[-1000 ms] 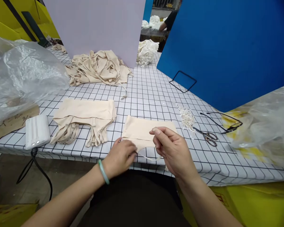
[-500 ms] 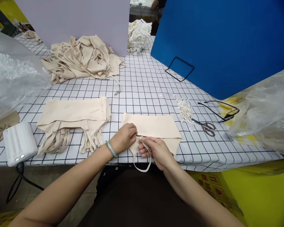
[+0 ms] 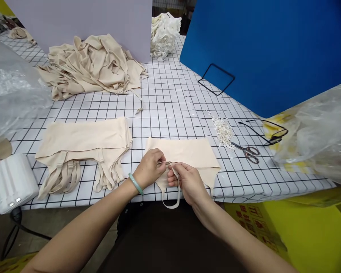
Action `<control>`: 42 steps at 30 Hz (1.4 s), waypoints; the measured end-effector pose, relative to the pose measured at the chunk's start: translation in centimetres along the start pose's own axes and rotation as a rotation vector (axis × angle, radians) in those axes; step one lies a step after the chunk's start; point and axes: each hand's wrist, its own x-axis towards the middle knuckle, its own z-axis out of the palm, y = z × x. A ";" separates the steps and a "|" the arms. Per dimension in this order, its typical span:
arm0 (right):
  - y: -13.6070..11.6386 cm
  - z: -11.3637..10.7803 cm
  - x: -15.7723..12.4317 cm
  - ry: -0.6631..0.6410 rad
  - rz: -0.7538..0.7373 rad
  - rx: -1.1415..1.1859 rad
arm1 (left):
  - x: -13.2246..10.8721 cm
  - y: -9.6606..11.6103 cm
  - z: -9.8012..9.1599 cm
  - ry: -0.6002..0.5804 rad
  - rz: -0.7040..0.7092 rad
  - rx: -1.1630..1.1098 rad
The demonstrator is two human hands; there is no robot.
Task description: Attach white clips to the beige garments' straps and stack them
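Observation:
A beige garment [image 3: 191, 153] lies flat at the near edge of the checked table [image 3: 176, 102]. My left hand [image 3: 150, 168], with a green bangle on the wrist, pinches the garment's edge where a thin strap [image 3: 170, 197] joins it. My right hand [image 3: 187, 182] is closed on that strap just beside the left fingertips. The strap hangs in a loop over the table edge. A small ring or clasp seems to sit between my fingertips, too small to tell.
A flat stack of beige garments [image 3: 85, 142] lies to the left, a loose heap [image 3: 91, 66] behind it. Scissors [image 3: 248, 151], white snippets [image 3: 223, 131] and glasses [image 3: 268, 132] lie to the right. Plastic bags [image 3: 321, 132] flank both sides. A white box [image 3: 11, 182] sits front left.
My right hand came down from in front of the garment and met the left hand at the strap. The camera tilted down and nearer to the table.

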 end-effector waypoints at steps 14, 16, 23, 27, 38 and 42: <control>0.6 0.4 0.4 0.007 0.000 0.077 | -0.1 0.2 0.1 0.007 -0.017 -0.018; 0.7 0.5 0.3 0.001 0.011 0.069 | -0.1 0.2 0.1 0.005 -0.012 -0.017; 0.3 0.9 0.4 -0.027 0.071 0.030 | -0.1 0.0 0.2 -0.008 0.005 -0.022; 0.0 0.2 -1.0 -0.128 0.182 0.030 | -0.2 -0.5 0.4 0.011 0.043 0.009; 4.0 -4.6 -7.5 -0.196 0.154 0.093 | -2.0 0.0 -1.0 -0.074 0.212 0.093; 1.4 -8.2 -4.9 0.126 -0.271 -0.359 | -1.3 -0.4 -3.7 0.123 0.060 0.169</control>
